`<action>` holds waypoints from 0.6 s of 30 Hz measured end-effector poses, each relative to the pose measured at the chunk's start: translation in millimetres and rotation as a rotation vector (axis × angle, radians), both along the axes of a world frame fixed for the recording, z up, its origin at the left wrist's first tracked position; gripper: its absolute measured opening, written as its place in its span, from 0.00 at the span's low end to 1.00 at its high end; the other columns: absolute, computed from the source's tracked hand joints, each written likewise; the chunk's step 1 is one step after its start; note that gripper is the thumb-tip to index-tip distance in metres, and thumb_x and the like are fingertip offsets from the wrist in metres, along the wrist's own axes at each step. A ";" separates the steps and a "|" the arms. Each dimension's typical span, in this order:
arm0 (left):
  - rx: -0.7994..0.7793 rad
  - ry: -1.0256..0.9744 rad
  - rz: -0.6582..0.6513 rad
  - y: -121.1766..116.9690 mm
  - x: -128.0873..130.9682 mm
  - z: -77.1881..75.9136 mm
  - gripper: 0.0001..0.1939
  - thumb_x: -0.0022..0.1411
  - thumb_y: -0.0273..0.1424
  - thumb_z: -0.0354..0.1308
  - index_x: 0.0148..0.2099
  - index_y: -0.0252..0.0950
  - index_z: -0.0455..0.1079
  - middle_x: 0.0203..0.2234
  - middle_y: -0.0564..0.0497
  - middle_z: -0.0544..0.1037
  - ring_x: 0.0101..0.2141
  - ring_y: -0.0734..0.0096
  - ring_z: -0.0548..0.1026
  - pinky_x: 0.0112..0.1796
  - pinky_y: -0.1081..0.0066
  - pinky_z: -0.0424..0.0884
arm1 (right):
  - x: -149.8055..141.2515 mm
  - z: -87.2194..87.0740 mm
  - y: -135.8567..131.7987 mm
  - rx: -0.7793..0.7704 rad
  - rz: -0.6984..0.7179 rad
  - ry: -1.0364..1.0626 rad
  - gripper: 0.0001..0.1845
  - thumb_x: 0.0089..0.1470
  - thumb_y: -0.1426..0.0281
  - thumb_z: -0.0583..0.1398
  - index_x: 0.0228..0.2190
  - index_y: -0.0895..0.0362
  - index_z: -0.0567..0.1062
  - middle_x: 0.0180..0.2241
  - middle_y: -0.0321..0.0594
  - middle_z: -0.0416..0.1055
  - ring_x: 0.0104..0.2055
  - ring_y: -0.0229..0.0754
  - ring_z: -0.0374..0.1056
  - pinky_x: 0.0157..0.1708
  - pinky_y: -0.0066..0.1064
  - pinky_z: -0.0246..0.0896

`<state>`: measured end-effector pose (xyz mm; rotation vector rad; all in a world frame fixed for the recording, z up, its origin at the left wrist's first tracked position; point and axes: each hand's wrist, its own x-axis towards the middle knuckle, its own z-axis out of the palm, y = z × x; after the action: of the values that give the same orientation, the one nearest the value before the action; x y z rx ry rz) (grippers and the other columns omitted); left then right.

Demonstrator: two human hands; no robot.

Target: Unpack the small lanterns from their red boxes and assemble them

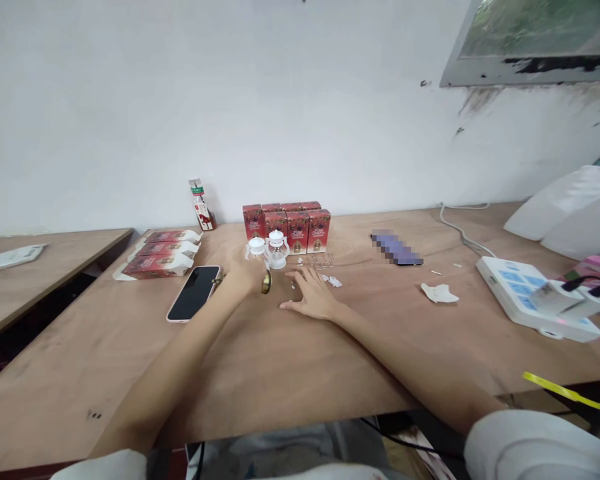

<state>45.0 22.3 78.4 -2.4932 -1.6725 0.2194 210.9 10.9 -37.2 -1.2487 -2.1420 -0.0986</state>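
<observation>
Two small white lantern-shaped ornaments stand in front of the red boxes. The right-hand white lantern (278, 253) shows whole, with a clear middle. My left hand (244, 275) is at the left white lantern (256, 247) and covers its lower part; its fingers are mostly hidden, so I cannot tell whether it grips. A brass-coloured rounded piece (266, 282) shows just right of this hand, and another brass-coloured bit (218, 280) shows left of the wrist. My right hand (311, 293) rests open on the table, fingers spread, beside small white scraps (333, 281).
Several red printed boxes (297, 230) stand near the wall. Flattened red cartons (160, 255) and a black-screened phone (194, 293) lie left. A tall packet (202, 205) leans back there. Rightward are a blurred phone (396, 248), torn paper (439, 293) and a power strip (523, 293).
</observation>
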 end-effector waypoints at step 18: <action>-0.042 0.130 0.484 37.4 -38.5 17.8 0.25 0.39 0.36 0.64 0.44 0.36 0.73 0.46 0.34 0.73 0.44 0.43 0.71 0.35 0.57 0.67 | 6.6 -14.5 10.9 -0.073 -0.103 0.182 0.17 0.51 0.66 0.59 0.42 0.58 0.65 0.42 0.49 0.66 0.47 0.50 0.65 0.45 0.44 0.62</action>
<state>6.4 59.7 96.2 -2.0053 -2.2005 0.4551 217.5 21.8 -51.6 -1.3562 -1.9415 0.0484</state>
